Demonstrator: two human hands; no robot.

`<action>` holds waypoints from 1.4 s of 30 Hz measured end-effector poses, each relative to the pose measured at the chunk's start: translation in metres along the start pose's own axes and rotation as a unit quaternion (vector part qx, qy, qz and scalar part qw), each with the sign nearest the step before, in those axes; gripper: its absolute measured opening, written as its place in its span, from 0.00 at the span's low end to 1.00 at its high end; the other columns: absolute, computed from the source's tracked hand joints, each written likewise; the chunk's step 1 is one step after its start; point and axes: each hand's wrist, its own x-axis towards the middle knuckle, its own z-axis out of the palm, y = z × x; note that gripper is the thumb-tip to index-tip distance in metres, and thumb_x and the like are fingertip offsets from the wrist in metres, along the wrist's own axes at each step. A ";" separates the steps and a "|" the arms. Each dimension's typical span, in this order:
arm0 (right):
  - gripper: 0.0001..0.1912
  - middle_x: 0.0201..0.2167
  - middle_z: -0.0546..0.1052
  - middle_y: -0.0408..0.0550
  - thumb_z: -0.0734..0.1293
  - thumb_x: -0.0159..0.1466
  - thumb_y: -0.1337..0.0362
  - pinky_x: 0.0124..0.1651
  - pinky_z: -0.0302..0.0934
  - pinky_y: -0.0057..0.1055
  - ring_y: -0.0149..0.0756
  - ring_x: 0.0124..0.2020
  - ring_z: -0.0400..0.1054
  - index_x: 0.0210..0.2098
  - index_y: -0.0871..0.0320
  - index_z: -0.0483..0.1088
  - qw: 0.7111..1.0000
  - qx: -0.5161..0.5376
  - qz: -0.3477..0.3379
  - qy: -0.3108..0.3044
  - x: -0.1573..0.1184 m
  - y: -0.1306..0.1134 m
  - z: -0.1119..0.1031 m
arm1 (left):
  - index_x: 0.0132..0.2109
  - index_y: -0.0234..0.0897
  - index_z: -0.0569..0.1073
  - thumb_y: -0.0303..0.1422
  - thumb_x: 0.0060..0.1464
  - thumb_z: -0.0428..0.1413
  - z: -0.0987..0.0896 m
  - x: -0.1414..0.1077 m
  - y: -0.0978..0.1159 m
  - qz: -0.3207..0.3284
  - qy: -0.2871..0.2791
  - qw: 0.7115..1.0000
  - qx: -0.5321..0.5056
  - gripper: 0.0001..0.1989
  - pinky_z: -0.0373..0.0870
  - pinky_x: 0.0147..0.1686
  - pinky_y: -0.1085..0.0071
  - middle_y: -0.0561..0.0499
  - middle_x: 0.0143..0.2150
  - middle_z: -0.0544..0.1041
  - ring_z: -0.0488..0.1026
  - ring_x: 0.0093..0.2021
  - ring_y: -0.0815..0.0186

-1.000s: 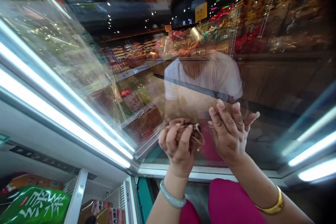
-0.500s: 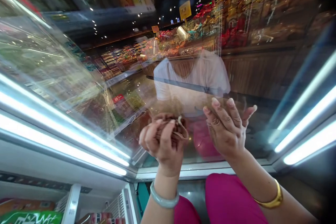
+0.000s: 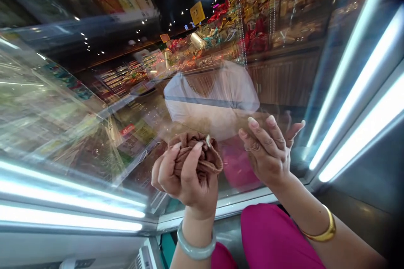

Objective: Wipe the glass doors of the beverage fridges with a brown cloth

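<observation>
Bunched up in my left hand (image 3: 186,172) is a brown cloth (image 3: 197,151) with a small pale tag at its edge. The fingers wrap round it, and it is held up close to a glass pane (image 3: 214,180). A pale jade bangle (image 3: 195,246) circles that wrist. To the right, my right hand (image 3: 271,151) is raised with its fingers spread and holds nothing. Its fingertips are at or very near the glass; I cannot tell if they touch. A gold bracelet (image 3: 325,227) sits on the right wrist.
Bright light strips (image 3: 72,206) run along the left frame, and more light tubes (image 3: 362,126) along the right. A metal sill (image 3: 221,206) edges the bottom of the glass. Reflected in the pane are a white shirt (image 3: 211,92) and colourful shop goods. My magenta-clad knee (image 3: 277,239) is just below.
The view has swung, so the reflections and both light frames sit differently. My left hand, still gripping the brown cloth, appears slightly further left. My right hand stays spread in much the same pose.
</observation>
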 end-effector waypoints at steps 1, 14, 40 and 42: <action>0.26 0.55 0.80 0.38 0.71 0.67 0.67 0.79 0.23 0.50 0.33 0.76 0.49 0.62 0.43 0.70 1.000 0.002 0.003 -0.003 0.000 -0.001 0.000 | 0.56 0.50 0.75 0.31 0.50 0.71 0.002 0.003 0.002 0.015 0.025 0.999 0.014 0.27 0.66 0.64 0.47 0.46 0.58 0.68 0.62 0.63 0.50; 0.32 0.59 0.78 0.38 0.70 0.66 0.69 0.78 0.34 0.59 0.42 0.74 0.55 0.66 0.39 0.65 1.000 0.009 0.022 0.019 -0.011 0.018 -0.007 | 0.51 0.46 0.79 0.28 0.50 0.70 0.011 -0.001 0.027 0.126 0.003 0.992 -0.002 0.20 0.73 0.56 0.53 0.42 0.51 0.74 0.66 0.59 0.50; 0.20 0.64 0.74 0.45 0.60 0.74 0.61 0.79 0.39 0.54 0.38 0.76 0.49 0.64 0.46 0.67 1.000 -0.017 -0.004 0.005 -0.032 0.078 -0.034 | 0.47 0.45 0.81 0.28 0.53 0.67 0.050 -0.036 0.092 0.171 -0.096 0.969 -0.151 0.14 0.71 0.56 0.57 0.48 0.48 0.80 0.70 0.56 0.55; 0.21 0.66 0.72 0.46 0.58 0.75 0.60 0.79 0.40 0.54 0.39 0.76 0.48 0.65 0.46 0.66 1.000 -0.015 0.006 0.000 -0.039 0.077 -0.035 | 0.47 0.45 0.81 0.29 0.51 0.69 0.052 -0.032 0.095 0.182 -0.073 0.970 -0.143 0.15 0.71 0.56 0.57 0.47 0.48 0.80 0.69 0.56 0.54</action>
